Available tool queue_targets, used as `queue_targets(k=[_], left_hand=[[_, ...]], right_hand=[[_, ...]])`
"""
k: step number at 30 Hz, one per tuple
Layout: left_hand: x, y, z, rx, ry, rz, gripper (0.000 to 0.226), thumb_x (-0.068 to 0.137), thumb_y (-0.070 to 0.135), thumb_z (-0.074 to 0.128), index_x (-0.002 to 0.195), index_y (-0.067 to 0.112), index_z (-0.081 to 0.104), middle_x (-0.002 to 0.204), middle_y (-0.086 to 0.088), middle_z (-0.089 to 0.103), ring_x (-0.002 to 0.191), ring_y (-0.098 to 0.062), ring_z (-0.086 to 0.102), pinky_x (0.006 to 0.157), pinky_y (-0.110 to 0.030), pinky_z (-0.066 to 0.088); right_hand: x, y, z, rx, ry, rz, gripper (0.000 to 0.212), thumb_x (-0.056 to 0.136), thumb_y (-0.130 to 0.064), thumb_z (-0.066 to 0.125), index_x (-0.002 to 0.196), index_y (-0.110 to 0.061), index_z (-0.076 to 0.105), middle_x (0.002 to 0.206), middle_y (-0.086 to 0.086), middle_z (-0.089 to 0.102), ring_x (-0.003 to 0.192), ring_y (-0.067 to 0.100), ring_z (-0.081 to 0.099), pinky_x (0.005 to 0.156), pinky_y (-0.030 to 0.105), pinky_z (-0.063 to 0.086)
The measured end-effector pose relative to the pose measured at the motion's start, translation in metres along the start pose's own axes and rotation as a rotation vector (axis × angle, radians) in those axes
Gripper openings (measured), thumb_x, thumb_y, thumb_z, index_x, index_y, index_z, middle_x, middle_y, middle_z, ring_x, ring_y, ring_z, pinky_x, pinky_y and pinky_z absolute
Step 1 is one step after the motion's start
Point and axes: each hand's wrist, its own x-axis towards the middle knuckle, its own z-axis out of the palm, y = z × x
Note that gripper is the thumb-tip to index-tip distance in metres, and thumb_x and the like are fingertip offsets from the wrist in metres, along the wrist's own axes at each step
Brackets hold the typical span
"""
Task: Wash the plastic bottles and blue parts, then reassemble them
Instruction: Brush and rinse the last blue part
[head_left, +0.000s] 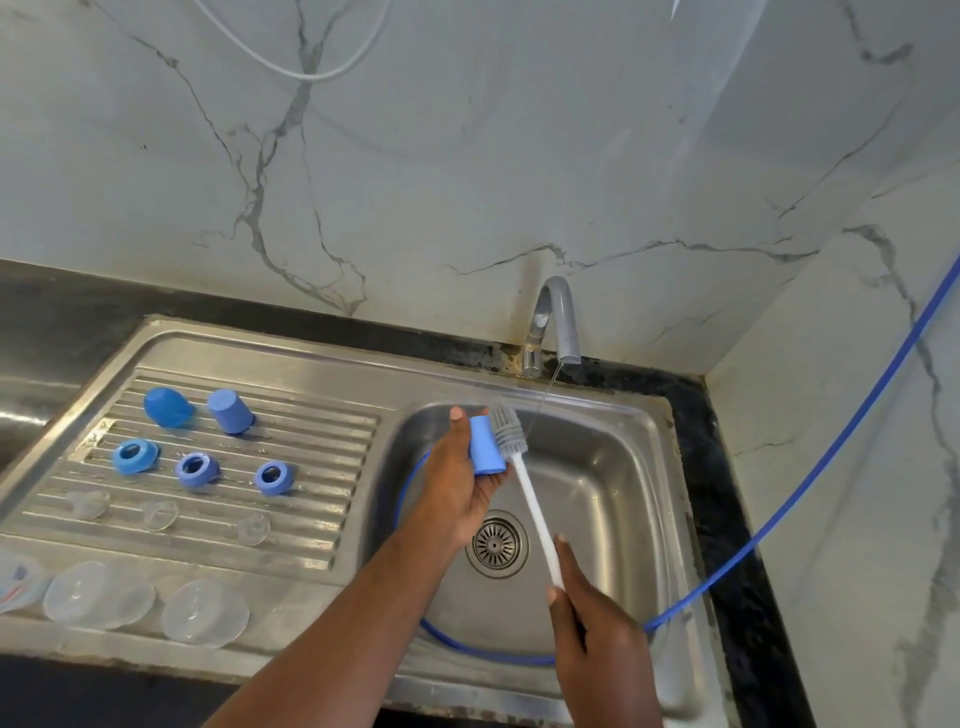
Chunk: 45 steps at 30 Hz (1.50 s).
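Two hands work over the sink (644, 467): the left hand (457, 493) grips a blue cap (485, 447) near the trickle, the right hand (592, 623) pinches the brush (511, 431) handle to scrub it.

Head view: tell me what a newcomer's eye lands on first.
Over the sink basin, the left hand holds a blue cap next to the grey head of a white-handled brush, which the right hand grips low on the handle. On the drainboard to the left lie five more blue parts in two rows. A blue hose runs from the upper right down into the basin.
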Motion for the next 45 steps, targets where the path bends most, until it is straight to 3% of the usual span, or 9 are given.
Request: queue_targets(k=[7, 11, 17, 22, 26, 31, 35, 42, 45], left_hand=[[0.001, 0.007, -0.006, -0.105, -0.025, -0.065, 0.060, 0.096, 0.053, 0.052, 0.128, 0.003, 0.065, 0.099, -0.015, 0.073, 0.081, -0.020, 0.070, 0.069, -0.034, 0.061], [-0.002, -0.001, -0.006, 0.019, -0.068, -0.054, 0.065, 0.084, 0.053, 0.069, 0.124, 0.002, 0.062, 0.096, -0.014, 0.067, 0.075, -0.018, 0.065, 0.068, -0.032, 0.056], [0.009, 0.011, -0.005, -0.011, -0.054, 0.004, 0.067, 0.082, 0.046, 0.071, 0.131, 0.002, 0.060, 0.110, -0.019, 0.067, 0.095, -0.026, 0.069, 0.081, -0.039, 0.061], [0.005, -0.001, 0.000, 0.063, -0.030, 0.037, 0.074, 0.082, 0.052, 0.066, 0.136, 0.002, 0.056, 0.110, -0.017, 0.068, 0.091, -0.024, 0.067, 0.076, -0.039, 0.056], [0.014, 0.014, -0.002, 0.058, -0.048, 0.036, 0.059, 0.095, 0.050, 0.049, 0.136, 0.009, 0.060, 0.118, -0.019, 0.067, 0.093, -0.026, 0.068, 0.074, -0.039, 0.062], [0.005, 0.002, -0.004, 0.113, -0.046, -0.112, 0.050, 0.096, 0.054, 0.050, 0.119, 0.012, 0.064, 0.108, -0.018, 0.068, 0.089, -0.028, 0.067, 0.074, -0.046, 0.059], [0.009, 0.009, -0.006, -0.018, 0.008, -0.101, 0.051, 0.104, 0.047, 0.041, 0.125, 0.007, 0.065, 0.104, -0.016, 0.070, 0.087, -0.024, 0.067, 0.080, -0.042, 0.058], [0.004, 0.005, 0.000, 0.116, -0.063, -0.041, 0.051, 0.093, 0.042, 0.063, 0.123, 0.001, 0.063, 0.091, -0.009, 0.070, 0.079, -0.017, 0.068, 0.074, -0.034, 0.059], [0.011, 0.014, 0.003, 0.053, -0.031, -0.025, 0.051, 0.091, 0.040, 0.065, 0.124, 0.001, 0.058, 0.095, -0.013, 0.072, 0.085, -0.021, 0.072, 0.072, -0.033, 0.062]], right_hand=[[-0.013, -0.006, -0.003, -0.003, -0.076, -0.017, 0.050, 0.091, -0.033, 0.058, 0.141, -0.038, 0.057, 0.058, -0.014, 0.037, 0.050, -0.005, 0.040, 0.050, 0.001, 0.031], [0.005, 0.000, 0.001, -0.018, 0.013, 0.040, 0.059, 0.091, -0.013, 0.071, 0.140, -0.041, 0.056, 0.054, -0.013, 0.037, 0.052, -0.001, 0.045, 0.051, 0.004, 0.034], [-0.014, -0.008, -0.003, 0.007, -0.055, 0.032, 0.055, 0.082, -0.021, 0.068, 0.135, -0.035, 0.063, 0.055, -0.019, 0.037, 0.047, -0.009, 0.038, 0.050, 0.000, 0.030], [0.013, -0.003, 0.002, -0.006, 0.022, 0.045, 0.059, 0.092, -0.012, 0.070, 0.142, -0.039, 0.053, 0.060, -0.018, 0.045, 0.054, 0.001, 0.048, 0.052, 0.004, 0.033], [-0.007, -0.009, -0.002, 0.009, -0.059, 0.008, 0.049, 0.089, -0.028, 0.062, 0.138, -0.032, 0.061, 0.057, -0.016, 0.031, 0.050, -0.010, 0.036, 0.051, 0.001, 0.030], [0.015, 0.000, 0.003, -0.011, 0.012, 0.048, 0.057, 0.092, -0.012, 0.071, 0.142, -0.034, 0.055, 0.055, -0.016, 0.040, 0.052, 0.000, 0.045, 0.053, 0.002, 0.032], [-0.005, -0.002, -0.002, -0.002, -0.067, 0.008, 0.049, 0.090, -0.025, 0.064, 0.139, -0.033, 0.061, 0.056, -0.017, 0.033, 0.050, -0.006, 0.039, 0.051, 0.000, 0.031], [0.012, -0.003, 0.002, -0.017, -0.013, 0.008, 0.059, 0.091, -0.011, 0.071, 0.143, -0.034, 0.055, 0.057, -0.015, 0.036, 0.051, -0.001, 0.042, 0.052, 0.002, 0.031], [-0.004, -0.009, -0.002, 0.017, -0.062, -0.020, 0.052, 0.088, -0.019, 0.067, 0.138, -0.031, 0.061, 0.057, -0.019, 0.033, 0.048, -0.007, 0.037, 0.051, -0.001, 0.028]])
